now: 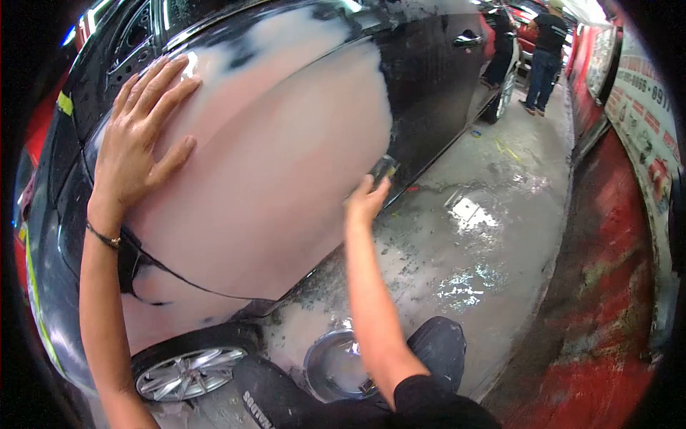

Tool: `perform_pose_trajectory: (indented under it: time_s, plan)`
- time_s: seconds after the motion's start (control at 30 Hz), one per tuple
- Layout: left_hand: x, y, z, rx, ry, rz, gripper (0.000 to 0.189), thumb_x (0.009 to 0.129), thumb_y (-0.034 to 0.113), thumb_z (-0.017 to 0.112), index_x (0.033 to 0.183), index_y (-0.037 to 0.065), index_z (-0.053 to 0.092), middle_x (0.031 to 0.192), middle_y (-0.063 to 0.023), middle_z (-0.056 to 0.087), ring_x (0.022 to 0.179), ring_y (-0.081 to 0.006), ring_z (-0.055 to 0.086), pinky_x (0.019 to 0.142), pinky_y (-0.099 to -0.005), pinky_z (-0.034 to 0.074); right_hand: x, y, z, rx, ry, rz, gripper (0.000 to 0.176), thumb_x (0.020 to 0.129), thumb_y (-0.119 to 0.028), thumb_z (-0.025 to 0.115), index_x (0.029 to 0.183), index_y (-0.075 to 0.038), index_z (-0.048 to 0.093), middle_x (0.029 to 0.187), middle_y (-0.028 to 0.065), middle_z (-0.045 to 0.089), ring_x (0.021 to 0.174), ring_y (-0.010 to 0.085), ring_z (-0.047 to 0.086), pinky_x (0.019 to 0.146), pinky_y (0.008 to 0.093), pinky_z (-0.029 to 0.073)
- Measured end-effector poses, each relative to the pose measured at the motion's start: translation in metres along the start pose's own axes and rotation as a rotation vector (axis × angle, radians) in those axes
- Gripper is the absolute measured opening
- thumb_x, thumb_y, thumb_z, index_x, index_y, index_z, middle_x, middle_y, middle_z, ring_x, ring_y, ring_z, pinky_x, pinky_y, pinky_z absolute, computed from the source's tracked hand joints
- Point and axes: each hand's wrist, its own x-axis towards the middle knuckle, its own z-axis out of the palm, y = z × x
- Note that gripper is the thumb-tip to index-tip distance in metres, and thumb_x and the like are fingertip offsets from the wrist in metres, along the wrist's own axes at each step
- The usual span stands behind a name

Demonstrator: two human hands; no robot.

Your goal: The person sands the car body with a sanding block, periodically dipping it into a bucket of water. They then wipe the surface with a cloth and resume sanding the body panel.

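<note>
A black car door (286, 164) carries a large pinkish-grey patch of filler or primer with a wet sheen. My left hand (146, 129) lies flat on the upper part of this patch, fingers spread. Lower down, near the patch's edge with the black paint, my right hand (368, 200) grips a small dark sanding block (385, 169) against the panel. Part of the block is hidden by my fingers. Between my knees stands a round basin (311, 368) of murky liquid, partly covered by my right forearm.
A car wheel (189, 373) is at the lower left. Wet, puddled concrete floor (493, 236) runs along the car. A red-stained wall (600, 286) with a printed banner (647, 107) borders the right side. Another person (549, 53) stands farther back beside the vehicles.
</note>
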Motion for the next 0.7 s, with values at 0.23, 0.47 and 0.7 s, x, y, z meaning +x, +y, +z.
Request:
perform_pose_trajectory:
  time_s: [0.23,0.47,0.7]
  plan:
    - [-0.005,0.000,-0.001,-0.031,0.001,-0.030,0.070,0.097,0.048,0.063,0.161,0.020,0.057,0.176,-0.0111,0.042,0.164,-0.0358,0.034,0.137,-0.0554,0.021,-0.048,-0.054,-0.004,0.078,-0.068,0.001,0.059,0.113,-0.019,0.055,0.162,0.008,0.038,0.167,0.0338,0.042,0.155,0.0467,0.043,0.129,0.0517,0.034]
    - [-0.004,0.002,-0.007,-0.065,-0.009,-0.047,0.069,0.096,0.046,0.065,0.159,0.019,0.057,0.175,-0.0121,0.043,0.164,-0.0352,0.036,0.137,-0.0551,0.022,-0.037,-0.104,-0.020,-0.083,-0.087,-0.451,0.064,0.107,-0.020,0.062,0.166,-0.002,0.044,0.161,0.0277,0.050,0.152,0.0430,0.046,0.125,0.0588,0.031]
    - [-0.007,0.002,-0.004,-0.086,0.036,-0.041,0.069,0.093,0.041,0.069,0.158,0.020,0.058,0.172,-0.0120,0.047,0.162,-0.0357,0.038,0.135,-0.0552,0.025,0.066,-0.125,0.002,-0.131,-0.019,-0.361,0.052,0.109,-0.022,0.063,0.155,0.001,0.053,0.150,0.0345,0.057,0.138,0.0493,0.057,0.118,0.0552,0.044]
